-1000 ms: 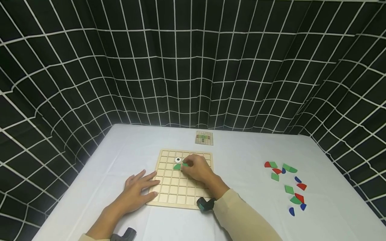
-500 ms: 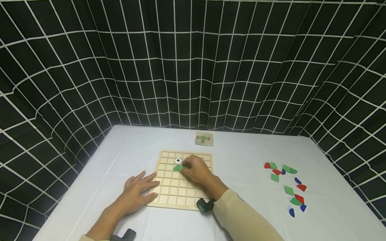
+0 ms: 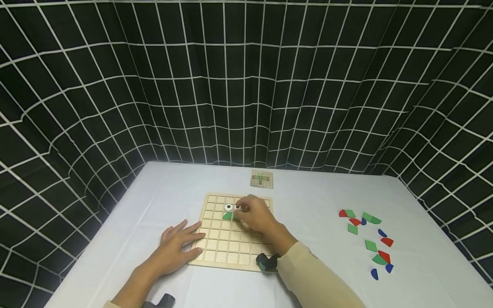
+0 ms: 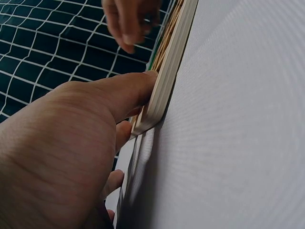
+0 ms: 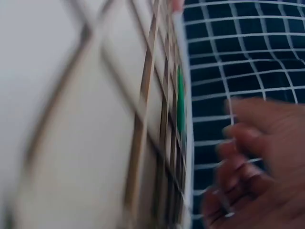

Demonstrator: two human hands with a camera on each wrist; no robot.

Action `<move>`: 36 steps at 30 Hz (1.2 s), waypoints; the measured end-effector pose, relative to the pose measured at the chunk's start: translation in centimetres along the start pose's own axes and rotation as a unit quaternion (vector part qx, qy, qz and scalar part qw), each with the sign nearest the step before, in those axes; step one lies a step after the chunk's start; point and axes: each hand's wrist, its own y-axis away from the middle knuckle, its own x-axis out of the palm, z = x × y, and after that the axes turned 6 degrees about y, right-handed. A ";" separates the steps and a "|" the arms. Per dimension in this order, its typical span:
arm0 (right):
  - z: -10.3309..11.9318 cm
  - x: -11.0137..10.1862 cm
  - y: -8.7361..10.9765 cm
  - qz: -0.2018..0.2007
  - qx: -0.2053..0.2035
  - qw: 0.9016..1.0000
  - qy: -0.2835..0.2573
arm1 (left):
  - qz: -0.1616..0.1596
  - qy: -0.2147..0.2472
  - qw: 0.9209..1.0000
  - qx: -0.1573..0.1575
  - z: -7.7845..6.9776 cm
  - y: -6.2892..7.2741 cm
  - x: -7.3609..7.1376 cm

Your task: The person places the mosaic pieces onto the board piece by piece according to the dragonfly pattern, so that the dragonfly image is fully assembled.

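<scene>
A wooden grid board lies on the table. Two round eye tiles, one of them the left eye tile, sit in its upper rows, with a green piece in the row below. My left hand rests on the board's left edge, fingers spread, its thumb on the rim in the left wrist view. My right hand hovers over the tiles, fingers loosely bent, and partly hides the right eye tile. In the right wrist view the right hand's fingers are blurred, apart from the board, with nothing seen between them.
Behind the board lies a small pattern card. Loose red, green and blue pieces are scattered at the right, among them a green diamond and a blue piece. A black grid-lined curtain surrounds the table.
My right hand has come up off the green piece beside the left one, its fingers parting, and the right eye tile now shows. The left hand stays on the board's edge.
</scene>
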 end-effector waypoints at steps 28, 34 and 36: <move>-3.2 -15.3 7.9 -0.098 -0.083 0.992 -0.010 | 0.012 0.007 1.000 -0.003 -0.2 -0.1 0.0; -6.5 -18.7 10.4 -0.109 -0.106 0.988 0.001 | 0.010 0.006 1.000 -0.003 -0.3 -0.2 -0.1; -7.8 -19.7 11.3 -0.106 -0.090 0.990 0.007 | 0.008 0.007 1.000 -0.005 -0.3 -0.1 -0.2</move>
